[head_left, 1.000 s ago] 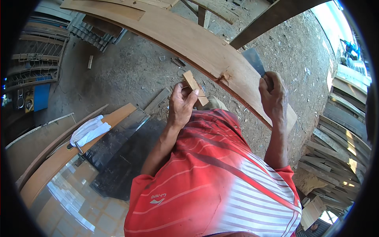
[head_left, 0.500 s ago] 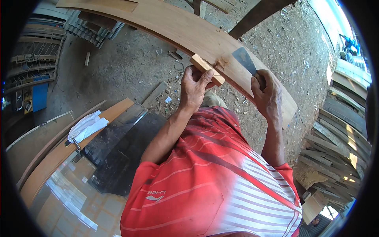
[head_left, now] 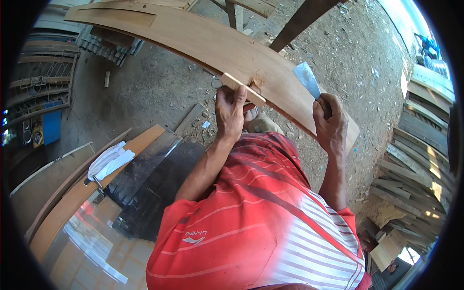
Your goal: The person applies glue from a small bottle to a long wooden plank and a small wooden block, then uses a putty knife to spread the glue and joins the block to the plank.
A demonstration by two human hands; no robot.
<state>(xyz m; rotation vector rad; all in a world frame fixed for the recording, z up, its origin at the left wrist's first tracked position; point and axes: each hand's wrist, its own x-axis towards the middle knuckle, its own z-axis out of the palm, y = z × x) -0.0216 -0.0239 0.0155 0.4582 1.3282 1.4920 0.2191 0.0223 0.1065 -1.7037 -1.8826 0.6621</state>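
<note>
My left hand (head_left: 230,112) grips a small pale wooden stick (head_left: 241,88) and holds its end against the near edge of a long brown wooden plank (head_left: 203,43). A rough patch of filler (head_left: 257,81) shows on the plank beside the stick. My right hand (head_left: 330,121) is closed on the handle of a flat metal scraper (head_left: 306,79), whose blade points up over the plank's surface, just right of the patch.
The plank lies on a wooden stand (head_left: 299,21) over a dirt floor strewn with wood chips. Dark panels (head_left: 154,179) and a board with a white cloth (head_left: 109,162) lie at my left. Stacked timber (head_left: 415,159) lines the right side.
My left hand has lifted the wooden stick from near my chest up to the plank's edge. My right hand has raised the scraper blade higher over the plank.
</note>
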